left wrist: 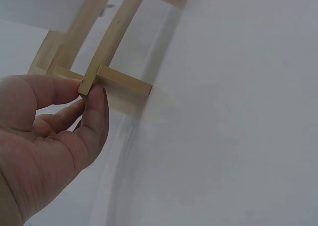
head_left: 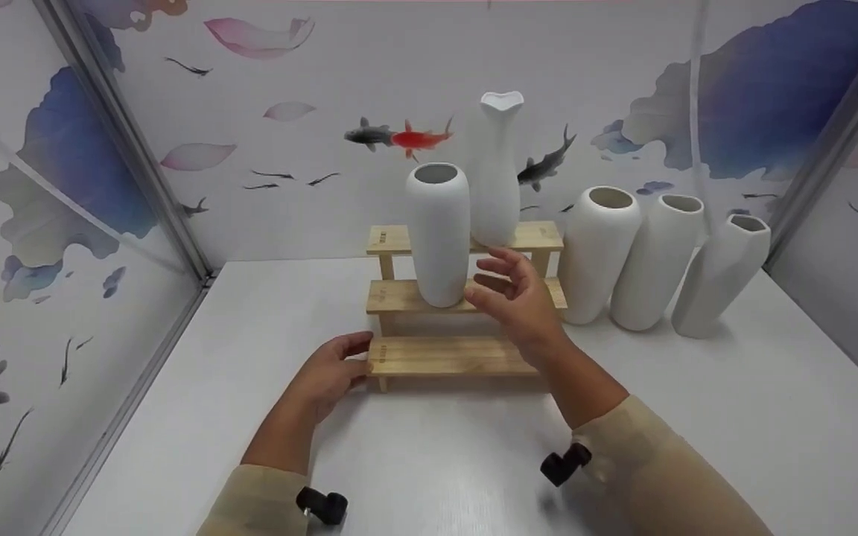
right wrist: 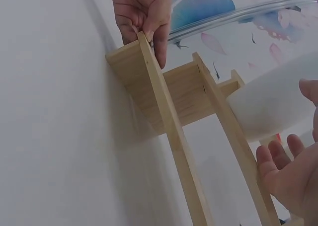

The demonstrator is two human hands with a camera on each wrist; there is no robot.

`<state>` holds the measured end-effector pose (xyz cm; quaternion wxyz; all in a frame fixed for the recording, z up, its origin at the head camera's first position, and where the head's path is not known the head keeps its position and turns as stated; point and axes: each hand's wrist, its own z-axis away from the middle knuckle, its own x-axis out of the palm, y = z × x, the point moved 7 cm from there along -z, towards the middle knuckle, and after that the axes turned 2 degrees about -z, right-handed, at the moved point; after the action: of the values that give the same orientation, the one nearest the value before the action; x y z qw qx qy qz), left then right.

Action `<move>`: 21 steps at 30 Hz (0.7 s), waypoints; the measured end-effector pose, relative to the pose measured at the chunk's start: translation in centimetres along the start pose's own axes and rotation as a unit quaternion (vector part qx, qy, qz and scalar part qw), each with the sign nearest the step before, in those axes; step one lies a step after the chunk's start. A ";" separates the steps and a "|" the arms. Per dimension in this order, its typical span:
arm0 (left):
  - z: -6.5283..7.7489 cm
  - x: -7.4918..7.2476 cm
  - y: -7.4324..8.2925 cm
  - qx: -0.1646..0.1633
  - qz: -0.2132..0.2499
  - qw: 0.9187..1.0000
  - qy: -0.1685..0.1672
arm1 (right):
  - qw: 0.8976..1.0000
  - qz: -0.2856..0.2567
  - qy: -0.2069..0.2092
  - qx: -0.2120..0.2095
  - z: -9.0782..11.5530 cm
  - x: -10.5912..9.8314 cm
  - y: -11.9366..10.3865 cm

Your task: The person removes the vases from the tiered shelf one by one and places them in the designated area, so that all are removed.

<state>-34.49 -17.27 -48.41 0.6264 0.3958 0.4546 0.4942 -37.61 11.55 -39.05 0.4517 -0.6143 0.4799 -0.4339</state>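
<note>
A three-step wooden stand (head_left: 451, 356) sits on the white table. My left hand (head_left: 328, 376) holds the left end of its lowest step; the left wrist view shows thumb and fingers pinching that board end (left wrist: 94, 77). On the middle step a smooth white vase (head_left: 439, 238) stands upright, left of centre. My right hand (head_left: 522, 305) is just right of this vase's base, fingers loosely bent and spread, palm facing it, holding nothing. Behind, a taller white vase (head_left: 497, 171) with a wavy flared rim stands on the top step. The lowest step bears nothing.
Three more white vases stand on the table right of the stand: a rounded one (head_left: 596, 257), a slimmer one (head_left: 656, 264) and an angular, leaning one (head_left: 719, 275). Printed panels (head_left: 287, 201) with fish and petals enclose the table (head_left: 429, 461) at the back and sides.
</note>
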 end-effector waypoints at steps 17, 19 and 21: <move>0.0 0.0 0.0 0.005 0.011 1.000 -0.003 | 0.999 -0.010 -0.031 -0.027 -2.7 3.4 -0.3; 0.0 0.0 0.0 0.006 0.009 1.000 -0.002 | 0.999 -0.007 -0.025 -0.023 -2.8 3.5 -0.2; 0.0 0.0 -0.1 0.006 0.009 1.000 0.000 | 1.000 0.004 -0.018 -0.017 -3.0 3.5 0.0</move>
<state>-34.49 -17.32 -48.46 0.6198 0.4036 0.4537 0.4971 -39.91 7.75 -38.03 0.4516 -0.6279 0.4815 -0.4122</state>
